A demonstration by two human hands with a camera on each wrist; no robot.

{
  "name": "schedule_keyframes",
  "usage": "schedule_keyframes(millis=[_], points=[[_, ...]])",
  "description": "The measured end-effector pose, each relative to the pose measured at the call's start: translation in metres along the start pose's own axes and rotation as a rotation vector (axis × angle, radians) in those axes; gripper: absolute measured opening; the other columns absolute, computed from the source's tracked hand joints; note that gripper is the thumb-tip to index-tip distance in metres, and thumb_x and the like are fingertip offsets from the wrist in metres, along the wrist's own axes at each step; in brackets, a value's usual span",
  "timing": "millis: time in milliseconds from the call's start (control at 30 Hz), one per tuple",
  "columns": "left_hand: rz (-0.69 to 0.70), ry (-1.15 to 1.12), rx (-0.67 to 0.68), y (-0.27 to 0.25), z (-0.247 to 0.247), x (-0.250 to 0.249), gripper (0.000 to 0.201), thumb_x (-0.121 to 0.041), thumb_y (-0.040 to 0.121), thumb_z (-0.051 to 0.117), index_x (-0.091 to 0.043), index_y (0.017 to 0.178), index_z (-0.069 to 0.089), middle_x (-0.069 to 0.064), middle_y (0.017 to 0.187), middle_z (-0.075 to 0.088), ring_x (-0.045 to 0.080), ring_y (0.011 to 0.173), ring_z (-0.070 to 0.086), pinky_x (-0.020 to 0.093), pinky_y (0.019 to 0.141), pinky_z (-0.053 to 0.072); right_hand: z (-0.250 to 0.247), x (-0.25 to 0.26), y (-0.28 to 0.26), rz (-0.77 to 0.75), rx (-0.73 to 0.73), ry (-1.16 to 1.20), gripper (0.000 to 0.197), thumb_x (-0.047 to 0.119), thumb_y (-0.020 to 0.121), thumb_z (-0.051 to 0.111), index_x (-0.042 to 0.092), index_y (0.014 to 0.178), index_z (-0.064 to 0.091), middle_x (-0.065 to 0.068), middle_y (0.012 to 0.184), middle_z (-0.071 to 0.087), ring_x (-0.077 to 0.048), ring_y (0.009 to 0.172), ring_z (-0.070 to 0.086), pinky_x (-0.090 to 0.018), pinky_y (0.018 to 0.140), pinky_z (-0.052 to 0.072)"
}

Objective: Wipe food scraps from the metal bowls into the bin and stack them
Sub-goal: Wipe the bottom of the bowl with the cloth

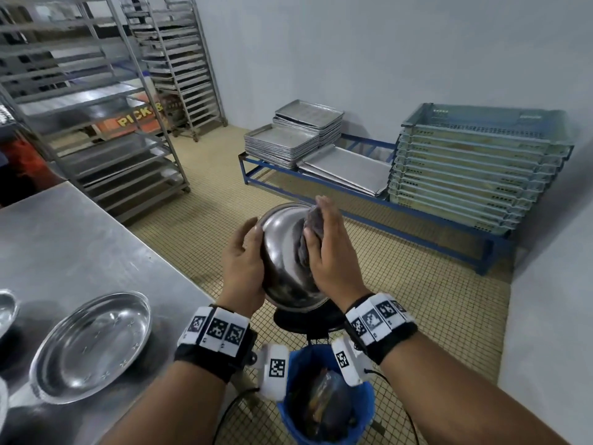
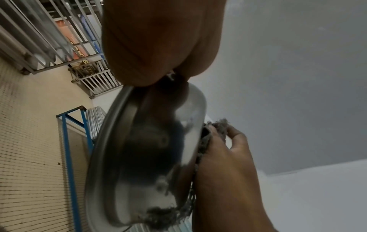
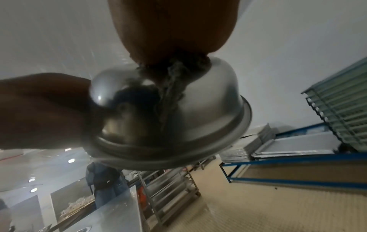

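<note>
A metal bowl (image 1: 284, 252) (image 2: 151, 157) (image 3: 178, 117) is held tilted in the air above the blue bin (image 1: 367, 403), its rounded outside towards me. My left hand (image 1: 242, 261) (image 2: 158, 39) (image 3: 43, 109) grips its left rim. On the bowl's outer right side, my right hand (image 1: 330, 252) (image 2: 228, 164) (image 3: 174, 23) holds a grey cloth (image 1: 313, 223) (image 2: 218, 125) (image 3: 170, 81) pressed to the metal. The bin holds dark scraps. The bowl's inside is hidden.
A steel table (image 1: 80, 236) at the left carries a shallow metal bowl (image 1: 90, 345) and part of another (image 1: 6, 311). Tray racks (image 1: 96, 123) stand behind it. A blue bench (image 1: 417, 213) along the wall bears stacked trays (image 1: 288, 142) and crates (image 1: 475, 168). A person (image 3: 103, 177) stands beyond the table.
</note>
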State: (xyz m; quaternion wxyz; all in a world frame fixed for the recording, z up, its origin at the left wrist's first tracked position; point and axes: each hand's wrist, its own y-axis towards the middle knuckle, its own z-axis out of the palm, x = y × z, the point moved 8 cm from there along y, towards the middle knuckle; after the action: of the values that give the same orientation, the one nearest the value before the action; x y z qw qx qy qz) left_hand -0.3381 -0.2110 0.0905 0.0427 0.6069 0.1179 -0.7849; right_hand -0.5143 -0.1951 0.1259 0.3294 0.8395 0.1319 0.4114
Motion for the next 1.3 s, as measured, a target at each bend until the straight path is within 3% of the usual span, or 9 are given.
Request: schedule_keyframes(millis=[167, 367, 467, 600, 700, 767, 933, 1133, 1300], points=[[0.052, 0.015, 0.098, -0.020, -0.006, 0.023, 0.032, -0.029, 0.106, 0.060, -0.021, 0.137, 0.066, 0.008, 0.124, 0.075, 0.033, 0.113, 0.073, 0.057, 0.101, 0.057, 0.001, -0.021, -0.039, 0.143, -0.143, -0.015, 0.040, 0.032, 0.107, 0.049, 0.012, 0.140, 0.058, -0.010, 0.150, 0.053, -0.020, 0.138, 0.050, -0.034, 0.109, 0.047], [0.015, -0.038, 0.200, -0.035, -0.008, 0.028, 0.070, -0.018, 0.077, 0.088, -0.035, 0.139, 0.059, 0.003, 0.132, 0.069, 0.030, 0.115, 0.073, 0.048, 0.090, 0.062, 0.031, -0.004, -0.064, 0.121, 0.142, -0.037, 0.063, 0.042, 0.107, 0.028, 0.013, 0.162, 0.016, -0.003, 0.171, 0.003, -0.021, 0.158, -0.004, -0.047, 0.127, 0.006], [-0.006, -0.129, 0.104, -0.032, -0.022, 0.029, 0.065, -0.021, 0.073, 0.083, -0.038, 0.132, 0.062, 0.006, 0.131, 0.069, 0.029, 0.111, 0.074, 0.042, 0.083, 0.064, 0.039, 0.006, -0.092, -0.085, 0.249, -0.186, 0.065, 0.042, 0.107, 0.028, 0.007, 0.161, 0.020, -0.012, 0.170, 0.006, -0.028, 0.158, -0.001, -0.053, 0.127, 0.006], [-0.038, -0.125, 0.087, -0.032, -0.031, 0.042, 0.064, -0.020, 0.076, 0.084, -0.035, 0.135, 0.064, 0.007, 0.132, 0.069, 0.031, 0.112, 0.073, 0.043, 0.082, 0.064, 0.036, -0.042, -0.097, 0.234, 0.260, -0.167, 0.067, 0.053, 0.105, 0.015, 0.017, 0.162, 0.014, -0.002, 0.171, 0.008, -0.018, 0.158, -0.005, -0.051, 0.127, 0.001], [-0.088, -0.137, 0.102, -0.039, -0.029, 0.062, 0.058, -0.010, 0.085, 0.081, -0.029, 0.137, 0.064, 0.009, 0.126, 0.073, 0.034, 0.110, 0.074, 0.047, 0.085, 0.063, 0.026, -0.053, -0.077, 0.388, 0.128, -0.021, 0.052, 0.040, 0.107, 0.034, 0.017, 0.154, 0.032, -0.005, 0.159, 0.038, -0.025, 0.152, 0.024, -0.053, 0.123, 0.021], [-0.114, -0.141, 0.101, -0.043, -0.027, 0.072, 0.056, -0.007, 0.089, 0.077, -0.026, 0.140, 0.063, 0.011, 0.122, 0.076, 0.035, 0.106, 0.075, 0.043, 0.081, 0.063, 0.025, -0.038, -0.074, 0.282, 0.097, 0.006, 0.045, 0.034, 0.106, 0.041, 0.014, 0.146, 0.041, -0.009, 0.151, 0.046, -0.025, 0.142, 0.040, -0.050, 0.119, 0.033], [-0.140, -0.177, 0.000, -0.036, -0.037, 0.076, 0.050, -0.009, 0.091, 0.075, -0.026, 0.137, 0.065, 0.007, 0.116, 0.077, 0.029, 0.098, 0.078, 0.041, 0.075, 0.064, 0.049, -0.015, -0.142, -0.036, 0.353, -0.135, 0.061, 0.037, 0.107, 0.036, 0.008, 0.160, 0.026, -0.010, 0.169, 0.015, -0.022, 0.158, 0.006, -0.048, 0.127, 0.013], [-0.166, -0.107, 0.096, -0.048, -0.024, 0.086, 0.031, -0.010, 0.093, 0.073, -0.030, 0.118, 0.072, 0.001, 0.105, 0.081, 0.026, 0.097, 0.079, 0.043, 0.079, 0.064, 0.037, -0.068, -0.135, 0.484, 0.229, 0.013, 0.066, 0.047, 0.108, 0.028, 0.016, 0.163, 0.009, -0.004, 0.171, 0.001, -0.019, 0.157, 0.002, -0.046, 0.127, 0.015], [-0.150, -0.134, 0.101, -0.045, -0.015, 0.086, 0.035, -0.007, 0.095, 0.071, -0.026, 0.125, 0.069, 0.008, 0.111, 0.080, 0.032, 0.102, 0.077, 0.042, 0.078, 0.063, 0.042, -0.028, -0.127, 0.149, 0.289, -0.143, 0.061, 0.040, 0.108, 0.027, 0.012, 0.161, 0.019, -0.010, 0.170, 0.009, -0.023, 0.158, 0.001, -0.048, 0.128, 0.007]])
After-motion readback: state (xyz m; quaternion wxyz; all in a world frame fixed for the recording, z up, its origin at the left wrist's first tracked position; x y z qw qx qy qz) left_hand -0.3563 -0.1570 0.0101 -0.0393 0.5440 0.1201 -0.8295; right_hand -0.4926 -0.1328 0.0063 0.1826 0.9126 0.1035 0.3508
